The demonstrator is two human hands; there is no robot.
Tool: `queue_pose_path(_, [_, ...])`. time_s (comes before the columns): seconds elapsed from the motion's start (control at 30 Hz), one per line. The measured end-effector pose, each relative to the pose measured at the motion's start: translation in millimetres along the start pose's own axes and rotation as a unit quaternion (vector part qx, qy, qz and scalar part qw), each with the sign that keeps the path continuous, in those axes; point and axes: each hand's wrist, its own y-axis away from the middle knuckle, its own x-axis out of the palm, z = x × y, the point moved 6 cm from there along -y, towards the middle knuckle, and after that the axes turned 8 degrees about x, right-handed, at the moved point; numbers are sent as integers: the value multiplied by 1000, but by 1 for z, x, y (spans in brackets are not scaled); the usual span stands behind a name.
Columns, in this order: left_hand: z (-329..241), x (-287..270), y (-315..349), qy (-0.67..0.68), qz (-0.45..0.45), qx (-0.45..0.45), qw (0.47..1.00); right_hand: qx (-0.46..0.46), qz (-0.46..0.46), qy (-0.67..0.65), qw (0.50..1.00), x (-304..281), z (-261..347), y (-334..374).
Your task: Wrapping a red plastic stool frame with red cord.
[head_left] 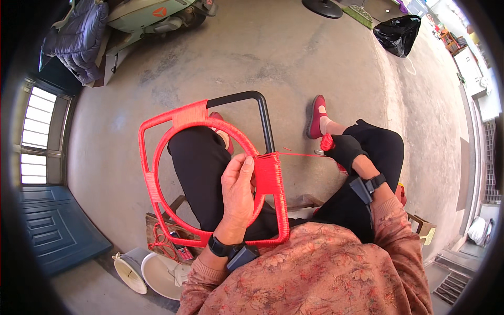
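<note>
A square metal frame (143, 144) with a round ring (160, 152) inside it rests over my lap. Red cord covers most of it; the upper right corner shows bare black tube (266, 126). My left hand (238, 191), ungloved, is closed on the ring beside a broad red wrapped band (269, 176), thumb on top. Over my right knee, my right hand (346, 151) in a black glove is closed on a small bundle of red cord (327, 142). A strand of cord (299, 154) runs taut from the top of that band to my right hand.
Loose red cord (160, 236) lies on a low wooden surface at my left, near two pale buckets (131, 273). A scooter (152, 16) stands far left, by a blue door (52, 226). A black plastic bag (397, 34) and green broom (358, 16) are far right.
</note>
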Motion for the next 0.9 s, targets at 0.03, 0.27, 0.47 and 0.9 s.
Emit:
queue_pose_path(0.03, [0,0,0,-3,0,2,1000,-7,-54,107,993,-8,4,6])
queue_pose_path(0.27, [0,2,2,-7,13,-4,1000,-80,186,-471,859,2,118,52])
queue_pose_path(0.47, [2,2,3,-3,19,-3,1000,-75,270,-544,791,25,121,62])
queue_pose_path(0.9, [1,4,2,-27,46,9,998,-109,171,-529,824,20,118,50])
